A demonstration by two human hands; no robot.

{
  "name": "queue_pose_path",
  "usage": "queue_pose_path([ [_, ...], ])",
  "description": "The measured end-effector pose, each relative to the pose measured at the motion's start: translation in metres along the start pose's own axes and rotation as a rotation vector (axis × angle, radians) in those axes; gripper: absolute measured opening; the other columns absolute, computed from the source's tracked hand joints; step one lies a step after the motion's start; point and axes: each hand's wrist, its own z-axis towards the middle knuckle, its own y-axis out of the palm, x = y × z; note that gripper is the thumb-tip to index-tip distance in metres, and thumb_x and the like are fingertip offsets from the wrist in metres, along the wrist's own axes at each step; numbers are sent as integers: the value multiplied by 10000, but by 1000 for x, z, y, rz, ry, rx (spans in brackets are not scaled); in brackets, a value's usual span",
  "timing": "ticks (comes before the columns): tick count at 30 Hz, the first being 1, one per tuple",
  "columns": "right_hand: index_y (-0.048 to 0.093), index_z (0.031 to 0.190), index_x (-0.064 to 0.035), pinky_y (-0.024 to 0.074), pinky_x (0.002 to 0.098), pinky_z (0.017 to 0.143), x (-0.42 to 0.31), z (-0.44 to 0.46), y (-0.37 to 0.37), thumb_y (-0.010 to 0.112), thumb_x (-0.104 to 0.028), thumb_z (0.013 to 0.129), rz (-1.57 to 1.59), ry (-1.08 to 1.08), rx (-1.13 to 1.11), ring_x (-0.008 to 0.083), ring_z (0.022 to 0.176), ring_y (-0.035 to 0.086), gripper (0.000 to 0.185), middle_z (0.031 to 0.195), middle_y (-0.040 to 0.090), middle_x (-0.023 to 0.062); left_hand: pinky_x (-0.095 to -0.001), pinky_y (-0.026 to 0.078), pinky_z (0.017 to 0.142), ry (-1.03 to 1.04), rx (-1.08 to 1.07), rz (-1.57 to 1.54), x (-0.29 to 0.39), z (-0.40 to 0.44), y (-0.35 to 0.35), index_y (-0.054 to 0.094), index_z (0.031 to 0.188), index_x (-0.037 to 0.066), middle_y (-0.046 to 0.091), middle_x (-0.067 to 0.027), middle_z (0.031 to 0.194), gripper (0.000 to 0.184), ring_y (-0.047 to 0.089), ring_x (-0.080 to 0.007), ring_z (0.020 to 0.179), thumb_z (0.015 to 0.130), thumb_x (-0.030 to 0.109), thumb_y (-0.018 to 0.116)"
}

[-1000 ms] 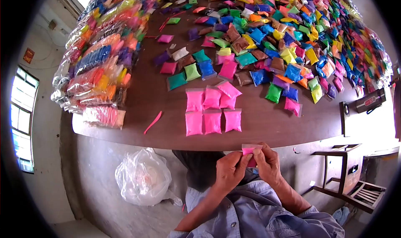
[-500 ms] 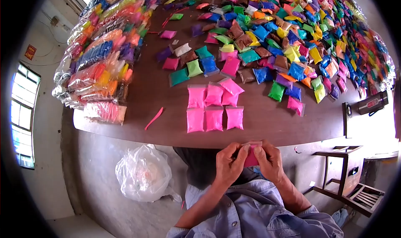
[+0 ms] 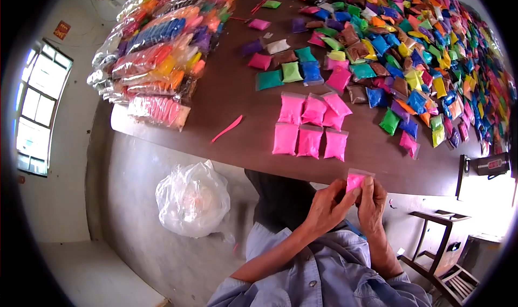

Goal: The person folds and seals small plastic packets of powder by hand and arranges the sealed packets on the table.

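Note:
Between both hands, just off the table's front edge, is a small pink zip bag with a clear strip at its top. My left hand is closed on the bag's left side, and my right hand grips its right side, thumb in front. Part of the bag is hidden by the fingers. Beyond them on the brown table lie several pink bags in two rows, one overlapping its neighbour at the back right. To their left rests a pink plastic knife.
A heap of small bags in many colours covers the table's back and right. Large clear packs are stacked at left. On the floor sits a white plastic bag; a wooden chair stands at right, near a dark flask.
My view has turned, shifting the table to the right in the picture. Both hands have raised the pink bag toward the table edge, and more of its top strip shows.

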Motion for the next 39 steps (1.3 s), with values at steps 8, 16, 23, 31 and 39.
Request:
queue_pose_path([
  [8,657,855,-29,383,251,590,-11,8,16,500,-346,1103,-216,-56,-15,41,690,451,432,737,557,-74,-312,473,562,73,52,238,-5,-4,-13,651,965,11,651,-118,710,230,619,-176,590,966,229,723],
  [16,650,925,-19,366,254,568,-1,2,22,518,-314,1098,-192,-76,8,36,677,453,367,750,553,-62,-289,435,528,20,10,5,-2,-7,-21,662,1009,-3,627,-87,670,259,544,-103,558,956,238,740],
  [23,675,958,-10,347,233,554,7,-8,19,510,-367,1099,-13,123,-75,33,653,423,418,731,540,-83,-292,469,551,80,26,158,-2,-9,-31,662,965,-5,679,-114,716,239,612,-132,579,950,217,750],
  [31,672,911,-20,349,226,515,13,-10,23,569,-343,1079,-199,-68,-80,21,616,454,378,697,559,-71,-237,491,621,-12,54,-161,0,-11,-37,673,1005,-26,683,-74,750,232,626,-76,701,944,183,755],
  [39,677,1018,24,484,248,706,13,-19,24,588,-173,1054,-61,111,-113,57,819,559,219,846,645,0,-240,390,550,97,42,217,-6,-17,-44,646,877,-21,576,14,695,166,481,-33,649,961,106,712],
])
